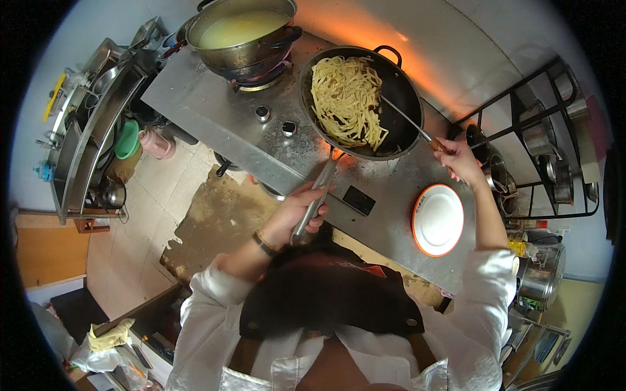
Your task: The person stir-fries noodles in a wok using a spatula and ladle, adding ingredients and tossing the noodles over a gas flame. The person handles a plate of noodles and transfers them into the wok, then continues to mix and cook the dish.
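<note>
My left hand (307, 207) grips the long metal handle (313, 207) of a dark frying pan (401, 97) at the stove. Flat noodles (345, 102) with darker bits among them fill the pan's left side. In my right hand (457, 159) is the wooden grip of a long metal utensil (406, 116), whose head is hidden at the noodles' right edge. Orange flame shows under the pan near its handle. A white plate (438, 220) with an orange rim lies on the steel counter (386, 234), below my right hand.
At the upper left, a large pot (239, 29) of yellowish liquid stands over a lit burner. Two control knobs (262, 114) and a dark rectangular object (359, 200) are on the steel surface. A black rack (518, 127) with pots rises at right; a sink unit (93, 132) stands left.
</note>
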`<state>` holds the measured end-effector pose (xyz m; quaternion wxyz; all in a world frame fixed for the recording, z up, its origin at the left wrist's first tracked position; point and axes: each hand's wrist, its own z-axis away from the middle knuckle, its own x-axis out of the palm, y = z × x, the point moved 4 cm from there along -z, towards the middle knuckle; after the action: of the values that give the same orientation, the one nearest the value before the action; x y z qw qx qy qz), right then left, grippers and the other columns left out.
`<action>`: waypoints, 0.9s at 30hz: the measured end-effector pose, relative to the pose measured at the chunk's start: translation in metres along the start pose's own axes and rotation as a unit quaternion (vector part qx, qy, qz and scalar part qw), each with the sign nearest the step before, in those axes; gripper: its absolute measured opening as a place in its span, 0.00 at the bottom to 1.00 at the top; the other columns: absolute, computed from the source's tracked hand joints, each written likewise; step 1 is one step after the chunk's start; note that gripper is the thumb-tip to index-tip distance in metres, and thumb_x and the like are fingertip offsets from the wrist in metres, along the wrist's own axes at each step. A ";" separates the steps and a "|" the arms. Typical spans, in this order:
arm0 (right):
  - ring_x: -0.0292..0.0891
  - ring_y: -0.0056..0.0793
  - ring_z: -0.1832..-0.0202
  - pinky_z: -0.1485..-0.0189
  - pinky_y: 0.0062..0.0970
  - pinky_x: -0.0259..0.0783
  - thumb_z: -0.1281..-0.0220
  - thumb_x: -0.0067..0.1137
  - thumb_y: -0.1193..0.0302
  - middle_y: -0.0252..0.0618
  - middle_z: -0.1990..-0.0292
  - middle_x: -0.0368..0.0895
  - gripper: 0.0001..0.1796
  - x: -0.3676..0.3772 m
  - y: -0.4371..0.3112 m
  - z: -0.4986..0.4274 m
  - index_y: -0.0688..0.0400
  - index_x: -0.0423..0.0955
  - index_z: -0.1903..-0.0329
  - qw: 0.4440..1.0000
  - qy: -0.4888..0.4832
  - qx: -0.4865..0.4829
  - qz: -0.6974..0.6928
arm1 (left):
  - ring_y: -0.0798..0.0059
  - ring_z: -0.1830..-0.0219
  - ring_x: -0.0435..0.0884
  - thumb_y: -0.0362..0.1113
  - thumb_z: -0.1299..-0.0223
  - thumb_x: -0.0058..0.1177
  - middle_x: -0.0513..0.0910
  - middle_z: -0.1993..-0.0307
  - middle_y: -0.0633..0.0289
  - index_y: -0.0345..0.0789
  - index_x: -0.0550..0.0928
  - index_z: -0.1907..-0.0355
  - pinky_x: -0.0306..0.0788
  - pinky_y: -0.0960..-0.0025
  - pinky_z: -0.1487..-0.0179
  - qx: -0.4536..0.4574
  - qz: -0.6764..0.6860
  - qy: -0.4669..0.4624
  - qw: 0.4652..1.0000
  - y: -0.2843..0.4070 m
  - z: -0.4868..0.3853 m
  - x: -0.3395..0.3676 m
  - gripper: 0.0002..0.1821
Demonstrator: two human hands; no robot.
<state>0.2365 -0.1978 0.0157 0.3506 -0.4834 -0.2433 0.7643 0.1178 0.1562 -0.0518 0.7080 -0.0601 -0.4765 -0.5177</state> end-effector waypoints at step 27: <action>0.75 0.52 0.52 0.50 0.37 0.70 0.44 0.57 0.71 0.56 0.56 0.78 0.25 -0.022 -0.108 0.117 0.58 0.70 0.41 0.938 0.134 -0.081 0.308 | 0.84 0.85 0.63 0.36 0.35 0.46 0.70 0.75 0.67 0.41 0.69 0.42 0.56 0.81 0.84 0.019 -0.015 0.001 1.000 0.006 0.004 0.000 0.18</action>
<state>0.1687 -0.1502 0.1540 0.0873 -0.6595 -0.0939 0.7407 0.1196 0.1612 -0.0471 0.7013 -0.0390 -0.4863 -0.5197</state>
